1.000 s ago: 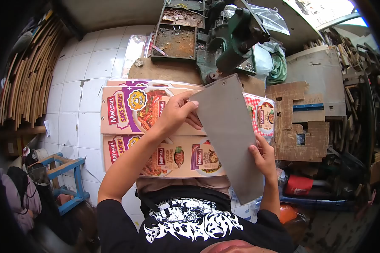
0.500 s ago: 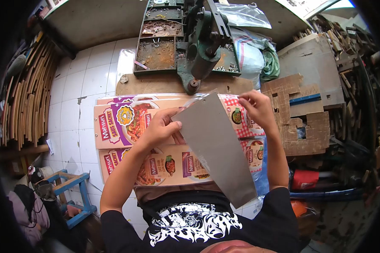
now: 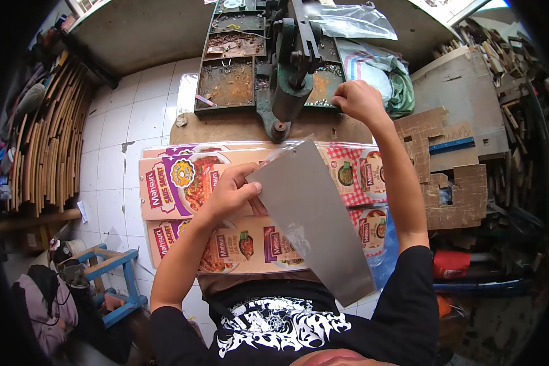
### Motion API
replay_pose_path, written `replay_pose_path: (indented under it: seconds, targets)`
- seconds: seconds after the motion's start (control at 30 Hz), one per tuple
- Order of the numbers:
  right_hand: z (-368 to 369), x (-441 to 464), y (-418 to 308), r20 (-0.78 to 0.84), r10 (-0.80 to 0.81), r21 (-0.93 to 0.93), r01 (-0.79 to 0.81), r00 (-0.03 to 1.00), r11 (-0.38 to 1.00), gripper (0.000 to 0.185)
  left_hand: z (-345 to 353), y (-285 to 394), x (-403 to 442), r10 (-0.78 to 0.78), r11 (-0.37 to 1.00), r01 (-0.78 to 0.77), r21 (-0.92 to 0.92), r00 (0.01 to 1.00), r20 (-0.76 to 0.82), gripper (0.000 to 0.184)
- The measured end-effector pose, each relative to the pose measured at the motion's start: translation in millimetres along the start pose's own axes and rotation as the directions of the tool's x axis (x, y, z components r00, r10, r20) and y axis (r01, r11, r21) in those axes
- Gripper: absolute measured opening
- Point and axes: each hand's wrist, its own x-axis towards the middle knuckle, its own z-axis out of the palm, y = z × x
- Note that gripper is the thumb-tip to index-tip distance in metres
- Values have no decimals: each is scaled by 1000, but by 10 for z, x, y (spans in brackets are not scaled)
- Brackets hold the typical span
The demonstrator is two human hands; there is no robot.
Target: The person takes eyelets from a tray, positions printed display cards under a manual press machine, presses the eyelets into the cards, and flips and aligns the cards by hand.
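My left hand (image 3: pixel 236 190) grips the left edge of a plain grey sheet (image 3: pixel 323 219), thumb on top. The sheet slants toward my body, with a small hole near its far end. Beneath it lie printed sauce-sachet boards (image 3: pixel 171 183), stacked in two rows. My right hand (image 3: pixel 358 100) is at the front right corner of a green metal tray (image 3: pixel 226 111), its fingers pinched together; what they hold, if anything, is hidden. Small metal bits (image 3: pixel 323 91) lie in the tray's right compartment. A dark green hand press (image 3: pixel 290 91) stands between the tray's compartments, just beyond the sheet's far end.
A brown work board (image 3: pixel 216 128) lies under the press. Beyond my right arm are a white-and-green sack (image 3: pixel 372 73) and cut brown panels (image 3: pixel 451 201). Wooden strips (image 3: pixel 49 134) lean at the left, near a blue stool frame (image 3: pixel 122 280).
My right hand has moved away from the sheet's right side, forward to the tray's corner. My left hand still holds the grey sheet in nearly the same place.
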Motion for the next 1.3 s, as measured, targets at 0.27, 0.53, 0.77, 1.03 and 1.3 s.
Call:
replay_pose_path:
  seconds: [0.27, 0.53, 0.77, 1.03, 1.3]
  targets:
    - [136, 82, 123, -69, -190, -105, 182, 979, 978, 18, -6, -31, -1, 9, 1000, -10, -22, 1000, -22, 41]
    - [98, 68, 192, 43, -56, 654, 14, 998, 756, 17, -19, -28, -1, -12, 1000, 12, 12, 1000, -16, 38]
    - [214, -106, -12, 200, -170, 979, -202, 965, 7, 16, -47, -30, 3, -29, 999, 29, 28, 1000, -2, 38]
    - [285, -270, -327, 182, -303, 974, -214, 935, -74, 21, -23, 8, -6, -20, 1000, 20, 22, 1000, 11, 40]
    - [345, -269, -503, 165, -365, 986, -146, 916, 80, 17, -14, 5, -7, -2, 1000, 2, 31, 1000, -1, 36]
